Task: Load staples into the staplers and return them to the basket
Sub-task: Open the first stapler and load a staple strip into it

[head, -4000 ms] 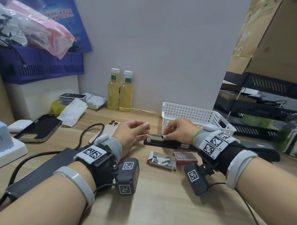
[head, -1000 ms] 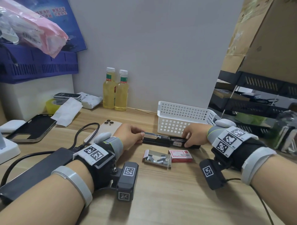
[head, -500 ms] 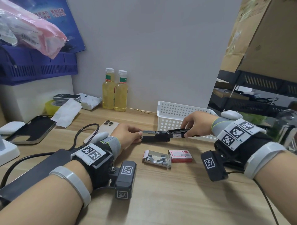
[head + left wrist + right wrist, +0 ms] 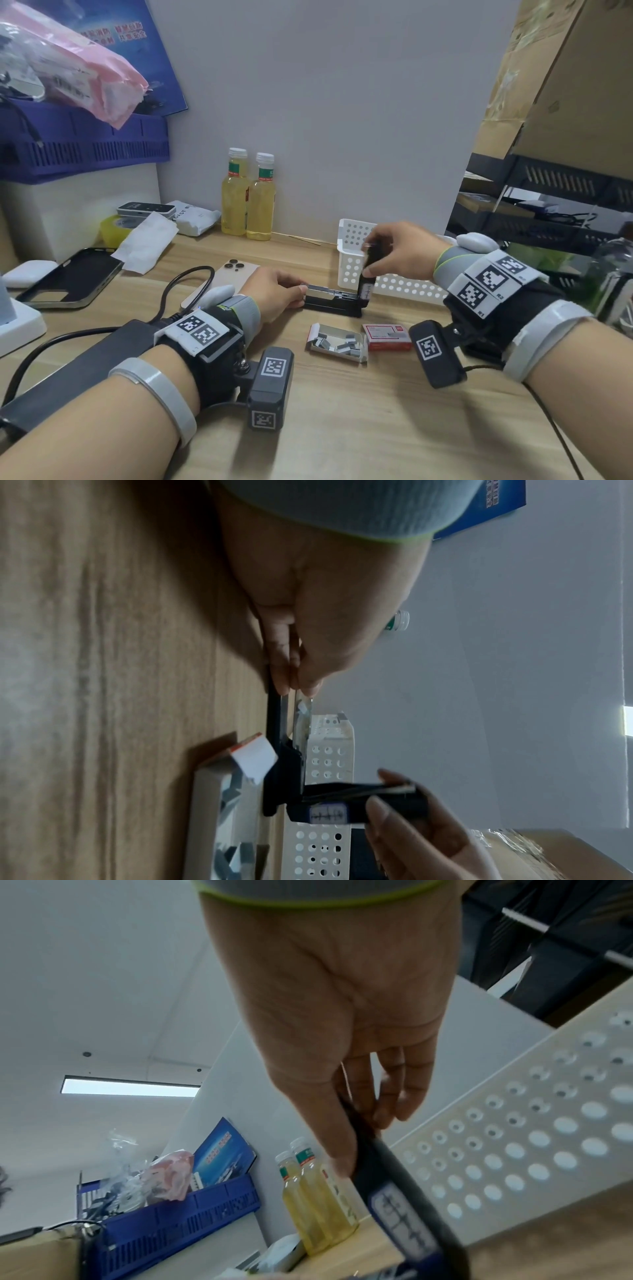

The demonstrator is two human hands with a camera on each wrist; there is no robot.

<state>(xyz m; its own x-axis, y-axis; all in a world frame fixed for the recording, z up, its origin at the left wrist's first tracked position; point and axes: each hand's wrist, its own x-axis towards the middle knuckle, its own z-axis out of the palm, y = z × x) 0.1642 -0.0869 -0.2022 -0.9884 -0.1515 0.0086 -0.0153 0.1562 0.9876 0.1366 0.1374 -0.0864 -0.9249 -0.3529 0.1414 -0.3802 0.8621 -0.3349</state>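
A black stapler [image 4: 330,300] lies on the wooden table in front of the white perforated basket [image 4: 404,286]. Its top cover [image 4: 367,274] stands swung upright, showing the metal staple channel. My right hand [image 4: 371,258] grips the cover's upper end between thumb and fingers, as the right wrist view shows with the cover [image 4: 397,1180]. My left hand [image 4: 302,291] pinches the stapler's front end and holds it down; the left wrist view shows the fingertips [image 4: 291,683] on the base [image 4: 274,723]. An open tray of staple strips [image 4: 337,343] and a red staple box [image 4: 387,337] lie just in front.
Two yellow drink bottles [image 4: 248,202] stand at the wall. A gold phone [image 4: 233,274], a black cable [image 4: 178,287] and a dark flat device [image 4: 85,359] lie to the left. A black shelf unit [image 4: 548,205] stands right of the basket.
My right hand has swung the stapler's cover from nearly flat up to upright. My left hand has kept its pinch on the front end.
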